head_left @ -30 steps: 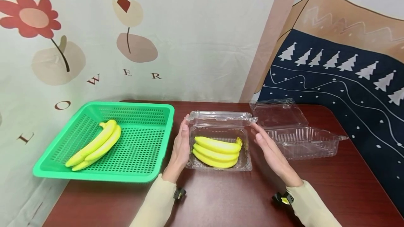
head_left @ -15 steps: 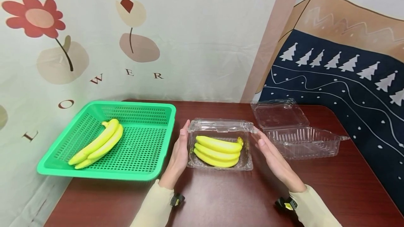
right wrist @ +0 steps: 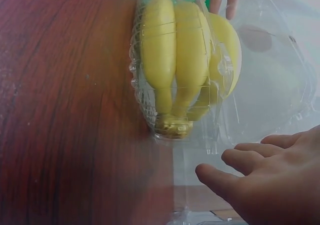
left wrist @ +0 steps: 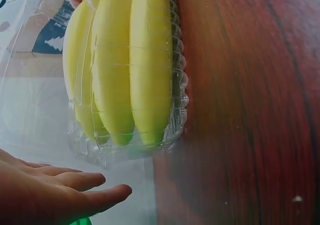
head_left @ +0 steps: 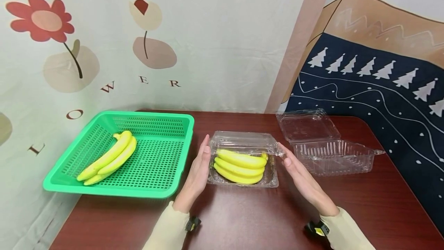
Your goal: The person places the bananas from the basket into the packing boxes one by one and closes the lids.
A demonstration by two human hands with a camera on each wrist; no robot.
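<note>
A clear plastic clamshell box [head_left: 272, 182] stands on the table in front of me, its lid [head_left: 243, 138] tilted partway over the base. Inside lies a bunch of yellow bananas [head_left: 239, 167], seen through the box walls in both wrist views. My left hand [head_left: 197, 174] is at the lid's left edge, fingers straight. On the opposite side, the extended fingertips of my right hand [head_left: 305, 182] meet the lid's right edge. Neither hand's fingers curl round anything; the left wrist view shows the left hand [left wrist: 55, 192] flat beside the box.
To the left, a green plastic basket [head_left: 156, 194] holds another bunch of bananas [head_left: 111, 157]. A second clear clamshell box [head_left: 333, 157] stands with its lid up at the right. The dark red wooden table [head_left: 246, 219] meets printed cloth [head_left: 225, 49] at the back.
The lid of the middle box has swung forward and down over the bananas. Both hands have come slightly toward me with it, fingers still straight.
</note>
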